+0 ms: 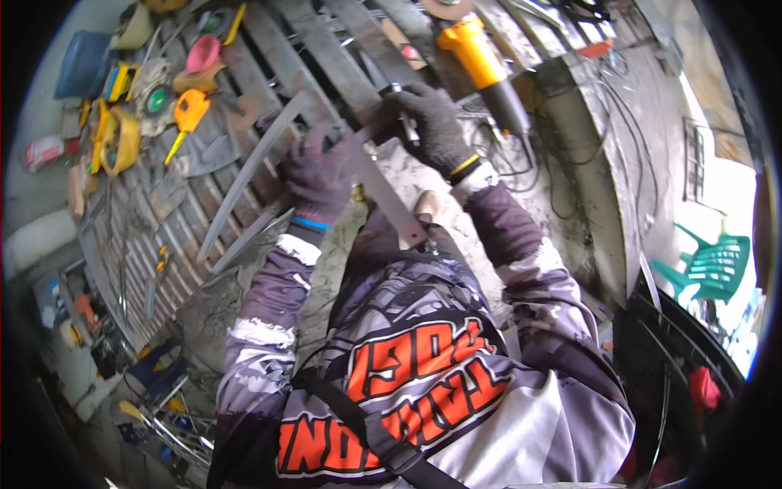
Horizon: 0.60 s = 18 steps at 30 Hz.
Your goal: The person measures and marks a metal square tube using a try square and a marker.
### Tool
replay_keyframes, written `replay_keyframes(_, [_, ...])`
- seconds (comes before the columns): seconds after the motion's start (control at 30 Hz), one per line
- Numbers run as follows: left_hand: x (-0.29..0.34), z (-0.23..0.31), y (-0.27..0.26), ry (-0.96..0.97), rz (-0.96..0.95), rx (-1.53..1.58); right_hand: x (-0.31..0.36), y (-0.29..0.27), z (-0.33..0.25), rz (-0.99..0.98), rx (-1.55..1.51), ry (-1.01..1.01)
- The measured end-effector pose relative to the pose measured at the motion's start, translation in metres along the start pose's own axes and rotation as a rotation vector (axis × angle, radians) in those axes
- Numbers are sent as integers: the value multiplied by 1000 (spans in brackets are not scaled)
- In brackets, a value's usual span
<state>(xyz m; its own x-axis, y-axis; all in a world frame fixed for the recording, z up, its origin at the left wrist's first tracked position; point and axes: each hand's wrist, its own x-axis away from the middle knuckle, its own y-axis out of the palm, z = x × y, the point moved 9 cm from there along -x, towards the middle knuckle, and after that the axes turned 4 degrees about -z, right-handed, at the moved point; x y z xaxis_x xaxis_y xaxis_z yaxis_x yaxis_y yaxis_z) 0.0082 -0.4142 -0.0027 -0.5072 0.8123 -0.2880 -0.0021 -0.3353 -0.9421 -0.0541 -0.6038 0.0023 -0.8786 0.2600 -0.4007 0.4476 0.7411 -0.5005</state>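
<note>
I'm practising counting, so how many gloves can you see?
2: one on the left hand, one on the right hand. More may be hidden.

Large orange lettering [411,421] across the shirt [521,407]

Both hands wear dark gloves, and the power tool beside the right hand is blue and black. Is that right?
Not quite: the power tool beside the right hand is yellow and black, not blue, as the head view shows. The left hand and the right do wear dark gloves.
</note>
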Motion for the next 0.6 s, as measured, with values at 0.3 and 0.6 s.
replay_keyframes(0.3, [-13, 13, -9, 32, 43, 111, 4, -12, 5, -99, 105, 24])
replay_keyframes(0.6, [-15, -12, 1, 16, -42, 65, -14, -10, 10, -168, 9, 13])
